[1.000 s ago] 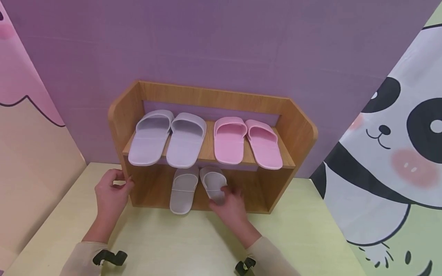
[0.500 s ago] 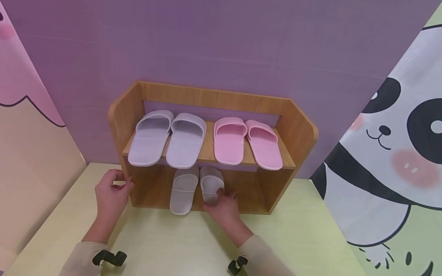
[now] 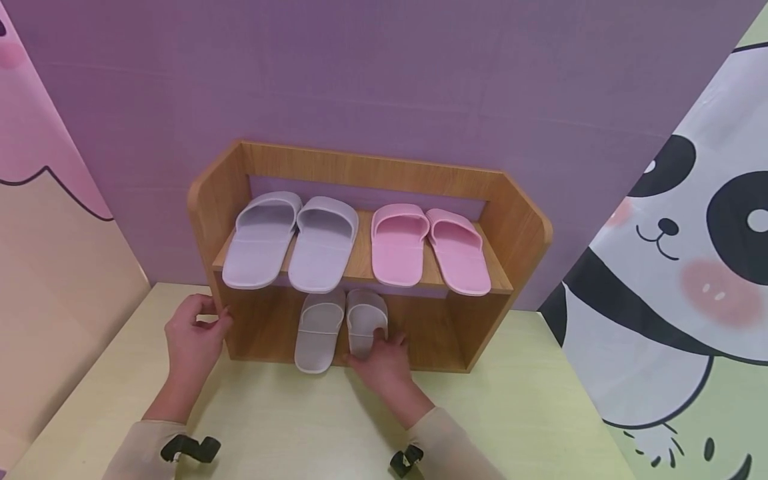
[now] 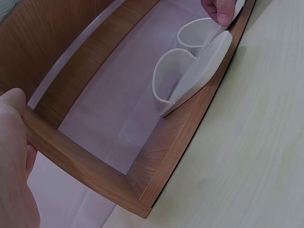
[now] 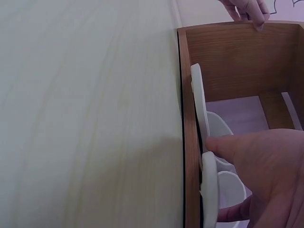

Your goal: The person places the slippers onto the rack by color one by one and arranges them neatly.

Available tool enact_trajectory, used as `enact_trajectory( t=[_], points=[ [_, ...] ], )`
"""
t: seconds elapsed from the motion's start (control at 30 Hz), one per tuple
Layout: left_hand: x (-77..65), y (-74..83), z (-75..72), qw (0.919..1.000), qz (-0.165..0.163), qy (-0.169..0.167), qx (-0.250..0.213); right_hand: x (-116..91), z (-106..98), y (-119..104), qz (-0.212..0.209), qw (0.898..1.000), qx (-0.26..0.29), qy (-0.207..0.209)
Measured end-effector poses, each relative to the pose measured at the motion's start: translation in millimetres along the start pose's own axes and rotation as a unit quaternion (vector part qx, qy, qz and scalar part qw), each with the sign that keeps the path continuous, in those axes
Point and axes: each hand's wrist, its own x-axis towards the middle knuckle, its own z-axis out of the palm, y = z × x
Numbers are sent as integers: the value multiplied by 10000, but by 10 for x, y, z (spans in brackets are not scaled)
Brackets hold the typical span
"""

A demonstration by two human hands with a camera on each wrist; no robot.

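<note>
A small two-tier wooden shoe rack (image 3: 371, 162) stands against the purple wall. My left hand (image 3: 195, 333) pinches the front edge of its left side panel; in the left wrist view the thumb and fingers lie on either side of that panel (image 4: 85, 159). On the lower tier, my right hand (image 3: 387, 363) holds a grey-white slipper (image 3: 362, 327) by its sides near the open end, thumb on the left. The matching slipper (image 3: 318, 333) lies close on its left, its sole end reaching past the rack's front edge. The right wrist view has the thumb between both slippers.
On the upper tier sit a pair of pale lilac slippers (image 3: 257, 257) at left and a pair of pink slippers (image 3: 398, 257) at right. The rack rests on a pale wooden table (image 3: 288, 427). A panda picture (image 3: 666, 280) covers the right wall.
My right hand has shifted left with the grey-white slipper, which has turned from slanted to nearly straight beside its mate. My left hand stays on the side panel.
</note>
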Motion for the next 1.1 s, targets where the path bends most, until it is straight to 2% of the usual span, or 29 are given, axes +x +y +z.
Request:
enact_trajectory(
  t=[0.1, 0.27, 0.47, 0.7, 0.8, 0.97, 1.1],
  points=[
    [1, -4, 1, 10000, 35, 20, -19, -9, 17, 17, -69, 10000, 4, -4],
    [-3, -7, 7, 9999, 133, 70, -51, 29, 147, 135, -254, 9994, -52, 240],
    [-10, 5, -2, 10000, 51, 36, 25, 56, 133, 168, -32, 9998, -166, -117],
    [14, 11, -21, 9999, 127, 69, -27, -2, -115, 53, 63, 9993, 212, -307],
    [20, 6, -26, 9998, 201, 28, 2, -12, -199, 112, 86, 9981, 489, -373],
    [8, 15, -87, 9983, 450, -240, 287, -80, -411, 407, -89, 9916, 1114, -654],
    [-24, -17, -234, 9898, 795, -735, 921, -239, -700, 743, -611, 9881, 1159, -809]
  ],
)
